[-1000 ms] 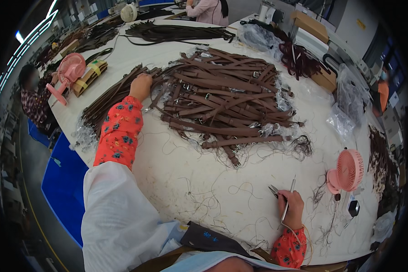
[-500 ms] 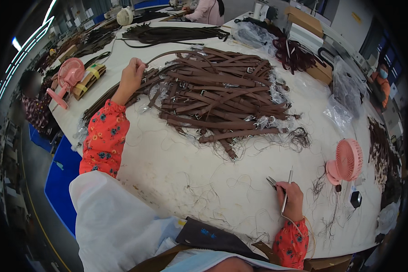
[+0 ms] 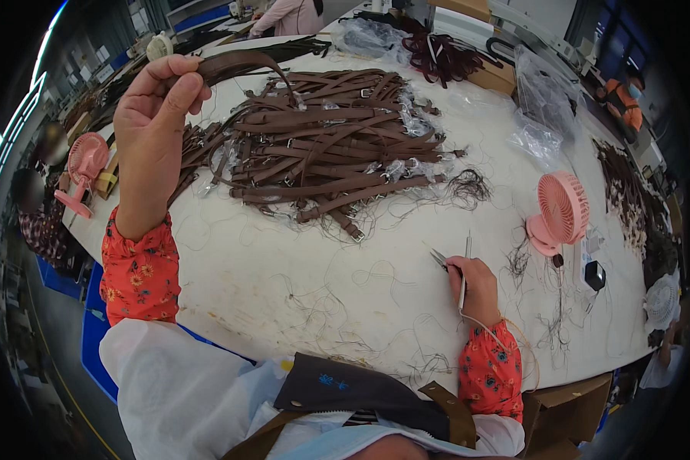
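Lifting one brown strap (image 3: pixel 238 65) off the strap pile (image 3: pixel 322 146), L hand (image 3: pixel 155 107) pinches it; R hand (image 3: pixel 475 280), nearer than pile, grips snips (image 3: pixel 446 261). Next prob: bring strap w/in snips' reach.

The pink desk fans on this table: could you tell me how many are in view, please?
2: one pink fan stands at the right, beyond the right hand; another pink fan is at the left edge. Others may be hidden.

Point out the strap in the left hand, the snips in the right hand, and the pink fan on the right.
strap (image 3: pixel 238 65), head view, on the raised brown band beside the fingers.
snips (image 3: pixel 439 259), head view, on the blades left of the fingers.
pink fan (image 3: pixel 563 208), head view, on the round grille.
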`<state>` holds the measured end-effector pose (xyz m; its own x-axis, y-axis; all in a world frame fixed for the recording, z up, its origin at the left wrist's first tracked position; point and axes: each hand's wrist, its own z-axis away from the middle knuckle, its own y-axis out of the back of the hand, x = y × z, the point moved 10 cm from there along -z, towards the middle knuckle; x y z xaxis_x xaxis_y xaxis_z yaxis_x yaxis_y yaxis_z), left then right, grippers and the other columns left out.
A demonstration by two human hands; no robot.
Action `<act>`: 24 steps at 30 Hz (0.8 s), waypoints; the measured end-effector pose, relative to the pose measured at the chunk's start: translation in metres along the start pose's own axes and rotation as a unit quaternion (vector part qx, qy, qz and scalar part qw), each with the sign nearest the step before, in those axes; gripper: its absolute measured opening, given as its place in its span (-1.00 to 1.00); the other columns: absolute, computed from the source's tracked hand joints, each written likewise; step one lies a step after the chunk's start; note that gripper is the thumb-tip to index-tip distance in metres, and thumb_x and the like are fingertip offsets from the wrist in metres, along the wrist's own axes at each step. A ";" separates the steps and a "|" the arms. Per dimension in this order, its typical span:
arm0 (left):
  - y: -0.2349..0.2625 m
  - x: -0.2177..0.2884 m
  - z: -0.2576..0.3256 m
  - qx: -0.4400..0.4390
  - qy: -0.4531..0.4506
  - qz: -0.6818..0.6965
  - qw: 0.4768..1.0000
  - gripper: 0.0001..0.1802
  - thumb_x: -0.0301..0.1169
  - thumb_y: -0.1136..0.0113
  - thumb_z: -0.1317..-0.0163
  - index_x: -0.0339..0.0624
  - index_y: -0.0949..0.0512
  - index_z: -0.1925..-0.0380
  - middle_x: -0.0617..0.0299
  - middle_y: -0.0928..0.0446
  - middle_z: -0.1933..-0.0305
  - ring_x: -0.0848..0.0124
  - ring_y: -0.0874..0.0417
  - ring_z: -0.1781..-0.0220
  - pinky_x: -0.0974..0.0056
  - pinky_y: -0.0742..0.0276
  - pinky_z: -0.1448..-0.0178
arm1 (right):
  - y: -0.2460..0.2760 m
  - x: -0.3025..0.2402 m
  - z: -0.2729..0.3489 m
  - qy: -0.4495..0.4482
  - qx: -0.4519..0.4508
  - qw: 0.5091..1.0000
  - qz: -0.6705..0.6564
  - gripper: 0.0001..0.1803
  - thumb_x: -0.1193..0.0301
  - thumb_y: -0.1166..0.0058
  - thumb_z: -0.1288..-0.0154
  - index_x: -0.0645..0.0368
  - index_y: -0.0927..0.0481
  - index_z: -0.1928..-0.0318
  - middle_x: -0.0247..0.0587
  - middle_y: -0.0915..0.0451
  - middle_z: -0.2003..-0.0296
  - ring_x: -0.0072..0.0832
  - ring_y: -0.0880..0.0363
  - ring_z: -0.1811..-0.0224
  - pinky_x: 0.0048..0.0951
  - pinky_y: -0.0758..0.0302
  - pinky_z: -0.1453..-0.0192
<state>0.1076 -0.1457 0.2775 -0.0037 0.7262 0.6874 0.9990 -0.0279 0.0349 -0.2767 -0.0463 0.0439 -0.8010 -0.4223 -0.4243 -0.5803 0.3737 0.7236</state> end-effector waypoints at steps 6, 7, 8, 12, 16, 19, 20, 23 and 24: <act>-0.027 0.048 -0.014 -0.056 -0.109 0.118 0.985 -0.73 -0.50 -0.15 -0.37 -0.36 -0.53 -0.03 0.17 -0.61 0.09 0.48 -0.62 0.12 0.43 -0.47 0.00 | 0.015 0.013 0.001 -0.040 0.019 0.996 0.072 -0.80 0.58 -0.16 -0.18 0.13 -0.58 0.16 -0.11 -0.61 0.43 -0.14 -0.58 0.39 -0.23 -0.49 0.32; -0.034 0.049 -0.013 -0.081 -0.096 0.135 0.983 -0.74 -0.53 -0.09 -0.39 -0.35 -0.51 -0.04 0.12 -0.58 0.01 0.45 -0.60 0.08 0.39 -0.47 -0.09 | 0.018 0.016 0.000 -0.054 0.020 0.995 0.078 -0.79 0.57 -0.15 -0.19 0.10 -0.57 0.15 -0.10 -0.61 0.43 -0.13 -0.58 0.39 -0.19 -0.48 0.33; -0.044 0.052 -0.012 -0.106 -0.083 0.151 0.979 -0.75 -0.57 -0.04 -0.40 -0.34 -0.49 -0.05 0.08 -0.55 -0.07 0.41 -0.58 0.04 0.35 -0.46 -0.18 | 0.021 0.018 0.000 -0.057 0.021 0.995 0.079 -0.79 0.57 -0.15 -0.19 0.10 -0.57 0.15 -0.10 -0.61 0.43 -0.13 -0.58 0.39 -0.19 -0.48 0.33; -0.073 0.030 0.010 -0.157 -0.035 0.133 0.978 -0.77 -0.47 -0.18 -0.35 -0.31 -0.51 0.03 0.15 -0.58 -0.01 0.48 -0.62 0.13 0.41 -0.50 -0.06 | 0.041 0.030 0.004 -0.081 0.059 0.983 0.155 -0.66 0.62 -0.10 0.02 0.12 -0.55 0.16 -0.21 -0.55 0.49 -0.16 -0.54 0.36 -0.22 -0.41 0.27; -0.062 -0.027 0.053 -0.205 0.121 0.075 0.968 -0.78 -0.46 -0.22 -0.32 -0.29 -0.49 0.09 0.20 -0.51 0.00 0.53 -0.54 0.08 0.42 -0.48 0.04 | 0.049 0.038 0.005 -0.101 0.061 0.971 0.207 -0.67 0.63 -0.07 0.02 0.12 -0.53 0.17 -0.23 -0.56 0.49 -0.16 -0.54 0.35 -0.21 -0.41 0.25; -0.054 -0.077 0.090 -0.324 0.253 -0.001 0.911 -0.76 -0.49 -0.24 -0.28 -0.30 -0.50 0.09 0.27 -0.51 0.07 0.58 -0.51 0.12 0.44 -0.46 0.05 | 0.047 0.052 0.008 -0.124 0.037 0.969 0.209 -0.74 0.59 -0.08 -0.08 0.10 -0.55 0.16 -0.15 -0.58 0.45 -0.12 -0.56 0.34 -0.18 -0.44 0.23; -0.042 -0.086 0.098 -0.328 0.260 0.006 0.908 -0.76 -0.49 -0.24 -0.28 -0.30 -0.50 0.09 0.27 -0.51 0.07 0.58 -0.51 0.12 0.44 -0.46 0.05 | 0.046 0.050 0.006 -0.126 0.022 0.969 0.210 -0.79 0.55 -0.10 -0.17 0.08 -0.57 0.16 -0.07 -0.61 0.42 -0.09 -0.58 0.33 -0.15 -0.47 0.23; -0.001 -0.122 0.124 -0.353 0.275 -0.191 0.874 -0.79 -0.57 -0.20 -0.22 -0.32 -0.54 0.12 0.37 -0.55 0.21 0.62 -0.48 0.23 0.46 -0.41 0.11 | 0.044 0.039 0.002 -0.070 0.055 0.972 0.217 -0.79 0.55 -0.09 -0.17 0.09 -0.56 0.16 -0.06 -0.60 0.41 -0.09 -0.58 0.31 -0.17 -0.46 0.17; 0.001 -0.131 0.132 -0.355 0.280 -0.184 0.872 -0.79 -0.57 -0.20 -0.22 -0.32 -0.54 0.12 0.37 -0.55 0.21 0.62 -0.48 0.23 0.46 -0.41 0.11 | 0.043 0.040 0.003 -0.074 0.048 0.971 0.221 -0.79 0.55 -0.09 -0.17 0.09 -0.56 0.16 -0.06 -0.60 0.41 -0.09 -0.58 0.31 -0.17 -0.46 0.17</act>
<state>0.1147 -0.1498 0.0921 -0.5393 0.3318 0.7740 0.6459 -0.4269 0.6330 -0.3336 -0.0446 0.0566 -0.9832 -0.0828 -0.1629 -0.1808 0.5690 0.8022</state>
